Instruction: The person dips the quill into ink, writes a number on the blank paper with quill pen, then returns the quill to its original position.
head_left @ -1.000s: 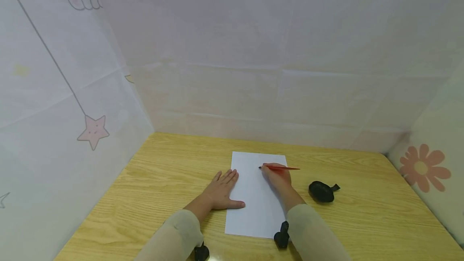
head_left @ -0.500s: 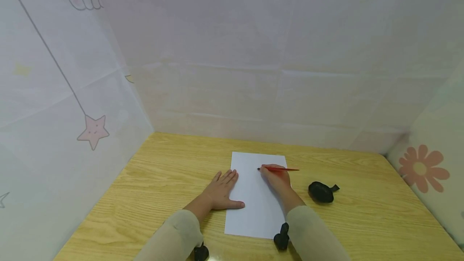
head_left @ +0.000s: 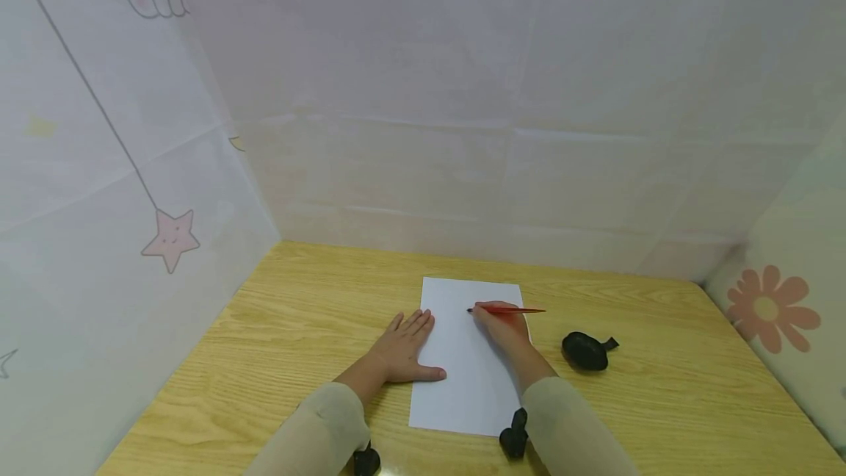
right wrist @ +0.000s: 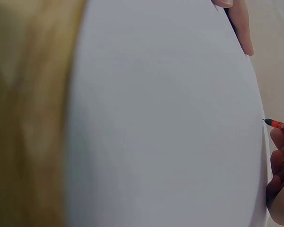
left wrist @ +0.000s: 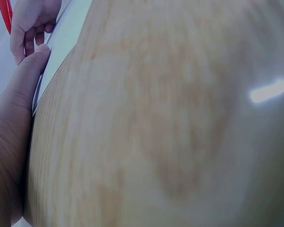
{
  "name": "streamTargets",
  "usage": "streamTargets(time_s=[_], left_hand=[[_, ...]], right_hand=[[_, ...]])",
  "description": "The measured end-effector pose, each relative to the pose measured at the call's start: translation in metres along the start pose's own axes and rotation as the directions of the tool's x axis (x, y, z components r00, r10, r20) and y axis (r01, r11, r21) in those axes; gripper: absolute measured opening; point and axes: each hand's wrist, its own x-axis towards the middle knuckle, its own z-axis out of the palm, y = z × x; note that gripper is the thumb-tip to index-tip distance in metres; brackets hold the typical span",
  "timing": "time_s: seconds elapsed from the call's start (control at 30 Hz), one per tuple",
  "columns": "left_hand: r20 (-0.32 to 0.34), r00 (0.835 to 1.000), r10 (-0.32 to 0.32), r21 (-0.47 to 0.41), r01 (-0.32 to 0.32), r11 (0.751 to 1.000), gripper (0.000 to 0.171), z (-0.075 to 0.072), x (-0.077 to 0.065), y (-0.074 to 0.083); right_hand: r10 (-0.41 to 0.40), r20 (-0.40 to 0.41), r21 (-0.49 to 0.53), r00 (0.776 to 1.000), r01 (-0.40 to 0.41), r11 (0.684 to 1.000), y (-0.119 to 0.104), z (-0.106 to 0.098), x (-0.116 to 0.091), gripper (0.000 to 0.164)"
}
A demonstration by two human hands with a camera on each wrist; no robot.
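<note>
A blank-looking white sheet of paper (head_left: 456,395) lies on the wooden table. My left hand (head_left: 402,357) rests flat on its left edge, fingers spread and thumb on the sheet. In my right hand (head_left: 507,329), a slim red pen (head_left: 512,309) with a dark tip is pinched between curled fingers. The pen tip is over the upper part of the paper; whether it touches cannot be told. At the right edge of the right wrist view, the pen (right wrist: 277,124) and curled fingers show. The left wrist view catches my left thumb (left wrist: 31,71) beside the paper's edge (left wrist: 61,49).
A black rounded object with a short tab (head_left: 585,351) sits on the table (head_left: 661,402) right of the paper. Dark devices (head_left: 513,435) hang at both wrists. A pale cloth with printed shapes (head_left: 423,94) stands behind the table and along its sides.
My right hand and the pen tip have shifted slightly left and toward me over the paper. The left hand stays in place.
</note>
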Motion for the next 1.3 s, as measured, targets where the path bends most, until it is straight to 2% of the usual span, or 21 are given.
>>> streamTargets(time_s=[0.23, 0.73, 0.87, 1.03, 1.3], left_hand=[[-0.004, 1.0, -0.002, 0.002, 0.002, 1.0, 0.107, 0.0003, -0.0002, 0.0], [-0.004, 1.0, -0.006, -0.017, 0.005, 1.0, 0.107, -0.0021, -0.0014, 0.0007], [-0.005, 1.0, -0.007, -0.02, 0.007, 1.0, 0.107, -0.0011, -0.0006, 0.0001], [-0.004, 1.0, -0.006, -0.025, 0.006, 1.0, 0.108, -0.0003, 0.0003, -0.0007], [-0.005, 1.0, -0.003, -0.024, 0.003, 1.0, 0.108, 0.0011, 0.0006, -0.0019]], right_hand=[[-0.023, -0.004, -0.075, 1.0, 0.022, 0.997, 0.0012, -0.0011, -0.0009, 0.044], [0.0, 0.029, 0.007, 1.0, 0.0, 1.0, 0.002, -0.0002, 0.0007, 0.045], [-0.002, 0.028, -0.047, 1.0, 0.003, 0.999, 0.0027, -0.0008, 0.0008, 0.046], [-0.041, 0.014, -0.168, 0.999, 0.043, 0.985, 0.0037, -0.0011, 0.0008, 0.044], [-0.031, 0.009, -0.185, 0.999, 0.032, 0.982, 0.0039, -0.0003, -0.0025, 0.046]])
